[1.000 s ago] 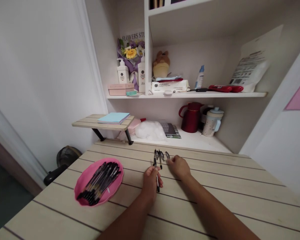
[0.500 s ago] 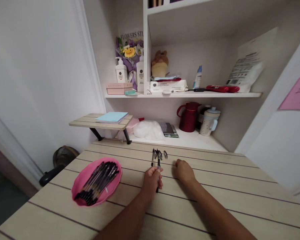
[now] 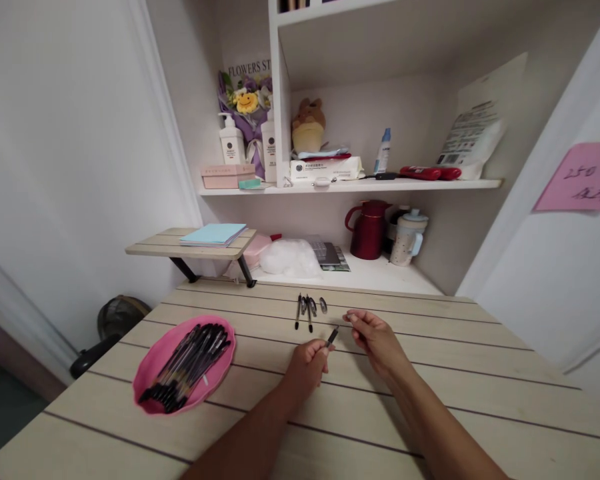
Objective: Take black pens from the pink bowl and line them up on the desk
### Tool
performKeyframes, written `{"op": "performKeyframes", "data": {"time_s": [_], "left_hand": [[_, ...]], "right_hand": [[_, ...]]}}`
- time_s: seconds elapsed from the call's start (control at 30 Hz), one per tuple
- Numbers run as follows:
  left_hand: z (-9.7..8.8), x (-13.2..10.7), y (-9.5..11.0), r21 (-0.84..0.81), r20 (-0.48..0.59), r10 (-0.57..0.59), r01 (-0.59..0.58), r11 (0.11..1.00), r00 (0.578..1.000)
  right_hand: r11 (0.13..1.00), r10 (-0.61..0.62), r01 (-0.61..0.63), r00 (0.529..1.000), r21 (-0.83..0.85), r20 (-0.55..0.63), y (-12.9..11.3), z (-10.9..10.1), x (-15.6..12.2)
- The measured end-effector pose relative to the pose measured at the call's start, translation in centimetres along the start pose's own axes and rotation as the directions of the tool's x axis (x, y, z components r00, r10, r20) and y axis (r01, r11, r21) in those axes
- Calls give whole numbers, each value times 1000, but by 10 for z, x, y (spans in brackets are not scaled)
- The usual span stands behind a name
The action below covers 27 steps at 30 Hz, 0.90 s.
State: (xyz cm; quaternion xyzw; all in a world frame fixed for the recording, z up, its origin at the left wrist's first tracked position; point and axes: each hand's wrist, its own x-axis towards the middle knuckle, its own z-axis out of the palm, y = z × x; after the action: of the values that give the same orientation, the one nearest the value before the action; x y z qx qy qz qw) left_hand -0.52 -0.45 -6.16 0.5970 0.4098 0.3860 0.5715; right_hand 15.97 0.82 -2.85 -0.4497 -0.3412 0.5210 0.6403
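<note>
By the closed left hand (image 3: 307,363), a pen (image 3: 333,335) is held, its dark end now swung to approx. 1 o'clock. Level w/ it at 9 o'clock, the pink bowl (image 3: 153,360) w/ its pile of pens (image 3: 190,365) is left as is. At 2 o'clock from the left hand, the right hand (image 3: 375,339) is now turned, thumb + index drawn narrow near the pen's end, not touching; whether a small piece is pinched b/w them can't be told. Attn. is thus judged to be centred on that end.

Vs. the prev. frame: there the pen is aimed nearer 12, and the right hand is curled on the surface (image 3: 485,373).

Farther, at 12, two loose pens (image 3: 297,313) and three clear caps (image 3: 323,305) are left in the same row, apart from both hands. Beyond, approx. 1 o'clock, a red jug (image 3: 369,230) is seen.
</note>
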Motion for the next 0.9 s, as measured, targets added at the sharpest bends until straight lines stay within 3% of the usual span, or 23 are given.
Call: {"op": "performKeyframes", "data": {"time_s": [0.4,0.77,0.9], "left_hand": [[-1,1,-3,34,18,14,-14,999,1000],[-2,-3,2,274,-24,155,-143,951,988],[-3,-2,2,242,-16,138,-130,962,990]], "right_hand": [[982,56,-22,982,-186,179,3,8,-7],[974,78,-43,986,-225,150,11,7,-10],[978,71,-37,984,-206,161,9,9,-12]]}}
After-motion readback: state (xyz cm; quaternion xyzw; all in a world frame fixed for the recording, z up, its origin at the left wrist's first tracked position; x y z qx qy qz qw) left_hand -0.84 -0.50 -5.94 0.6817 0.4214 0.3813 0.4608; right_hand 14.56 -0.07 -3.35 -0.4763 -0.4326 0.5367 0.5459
